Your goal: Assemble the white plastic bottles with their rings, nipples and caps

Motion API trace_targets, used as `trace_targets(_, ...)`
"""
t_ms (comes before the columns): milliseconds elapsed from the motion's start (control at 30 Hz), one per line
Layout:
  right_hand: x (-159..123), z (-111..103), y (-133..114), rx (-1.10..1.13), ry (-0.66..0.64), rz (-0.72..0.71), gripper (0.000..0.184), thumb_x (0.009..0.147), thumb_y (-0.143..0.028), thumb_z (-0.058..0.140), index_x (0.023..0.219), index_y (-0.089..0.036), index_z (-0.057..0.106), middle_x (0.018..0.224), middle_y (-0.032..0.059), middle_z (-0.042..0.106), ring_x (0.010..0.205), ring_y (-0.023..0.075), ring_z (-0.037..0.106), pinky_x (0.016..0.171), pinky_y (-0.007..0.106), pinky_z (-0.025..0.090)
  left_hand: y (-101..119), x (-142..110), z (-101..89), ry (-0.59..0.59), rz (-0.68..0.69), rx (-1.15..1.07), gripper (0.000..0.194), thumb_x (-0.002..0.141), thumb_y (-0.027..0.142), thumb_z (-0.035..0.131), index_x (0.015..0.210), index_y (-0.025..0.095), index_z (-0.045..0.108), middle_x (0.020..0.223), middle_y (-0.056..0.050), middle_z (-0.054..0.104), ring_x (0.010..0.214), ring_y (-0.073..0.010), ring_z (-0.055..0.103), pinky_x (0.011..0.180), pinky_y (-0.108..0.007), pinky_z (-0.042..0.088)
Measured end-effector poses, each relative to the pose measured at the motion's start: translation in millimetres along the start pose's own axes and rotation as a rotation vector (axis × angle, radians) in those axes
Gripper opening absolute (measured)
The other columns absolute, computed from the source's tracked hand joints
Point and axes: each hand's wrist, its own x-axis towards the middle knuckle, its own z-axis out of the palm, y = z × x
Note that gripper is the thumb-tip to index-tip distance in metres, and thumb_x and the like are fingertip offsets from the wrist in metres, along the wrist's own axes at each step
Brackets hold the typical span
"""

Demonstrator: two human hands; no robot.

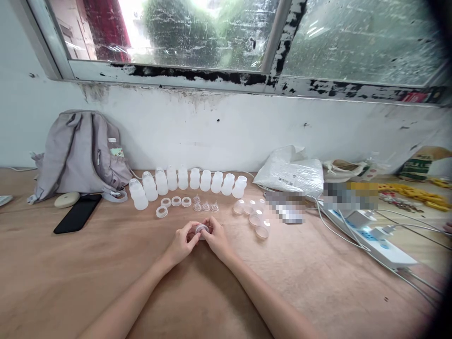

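Workshop-like room: bottles (194, 179) lined up, loose rings (176, 205), wooden worktable (106, 268), window frame (219, 81) (paint badly flaked)

We are looking at tiny marks on the shiny bag (291, 173), the bottle label (117, 152) and the green packet (417, 166), but we are reading no words.

Diffuse daylight at the window (208, 35), overexposed in places; glare streaks the right pane (367, 44). Soft shadow between the forearms (140, 288). Right corners vignetted; two patches pixelated; fine detail perhaps slightly soft.
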Motion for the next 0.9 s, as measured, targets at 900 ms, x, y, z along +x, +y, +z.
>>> trace_targets(900,3,8,8,-0.210,0.050,-0.031,0.015,0.062,-0.012,0.044,0.074,-0.021,0.045,0.066,-0.0028,0.053,0.058,0.0119,0.049,0.054,0.022,0.039,2,-5,2.4,0.050,-0.005,0.152,0.021,0.080,0.027,0.043,0.099,0.023,0.050,0.081,-0.002,0.065,0.060,-0.0141,0.060,0.050,-0.022,0.045)
